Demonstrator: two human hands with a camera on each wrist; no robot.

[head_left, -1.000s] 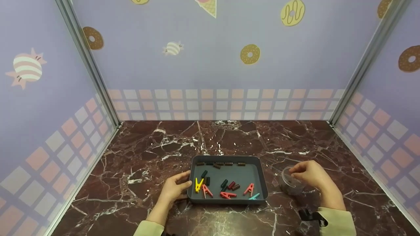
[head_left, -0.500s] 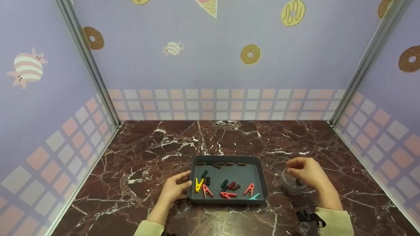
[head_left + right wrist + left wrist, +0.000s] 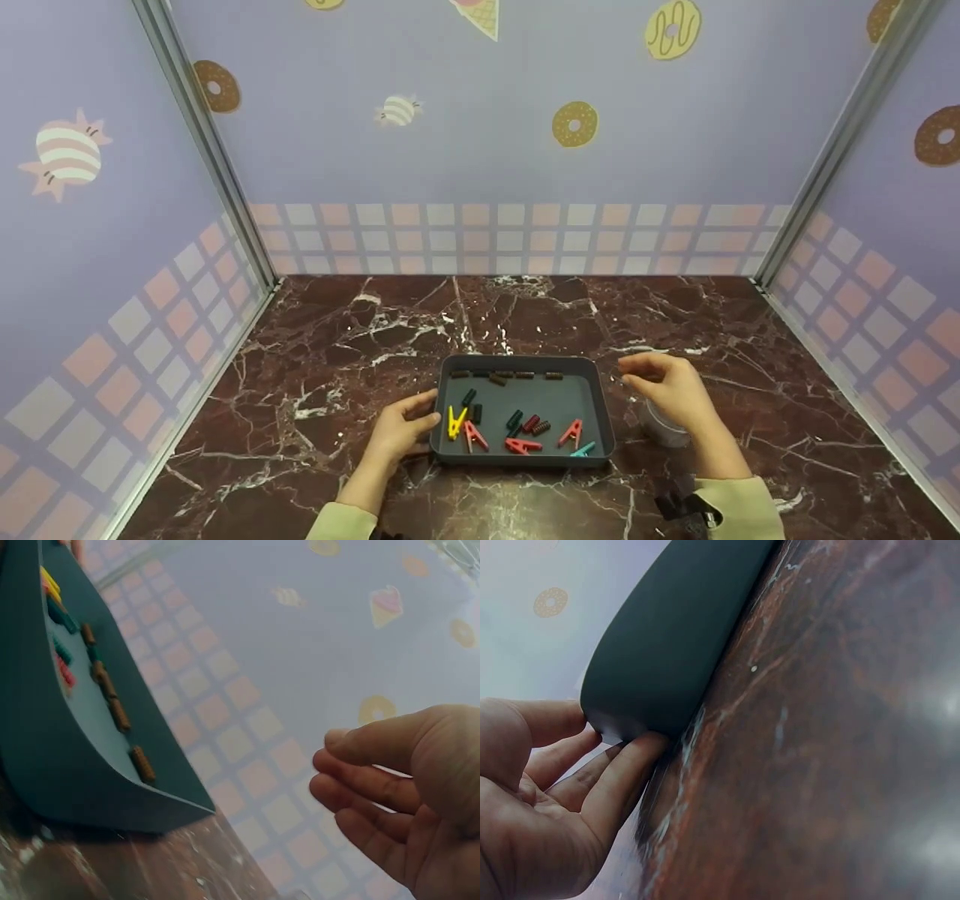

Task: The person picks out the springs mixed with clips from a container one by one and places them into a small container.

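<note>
A dark grey-green rectangular tray (image 3: 577,397) sits on the table. My left hand (image 3: 397,429) touches its left end; in the left wrist view, the fingers (image 3: 622,772) rest against the outer wall near a corner. Inside lie a yellow clothespin (image 3: 455,424), several red clothespins (image 3: 523,445) and a teal clothespin (image 3: 583,449). Small ribbed, spring-like cylinders in brown (image 3: 553,376), green (image 3: 514,418) and dark red (image 3: 531,423) lie there too. My right hand (image 3: 671,390) hovers right of the tray, thumb near the fingertips, nothing visible between them. A clear round container (image 3: 667,433) is partly hidden below it.
The red-brown marbled table (image 3: 360,330) is bounded by patterned panels (image 3: 510,150) at the back and both sides. Metal posts (image 3: 825,150) stand at the back corners.
My right hand has moved left and away from above the clear container, toward the tray's right end. The left hand and the tray's contents have stayed in place.
</note>
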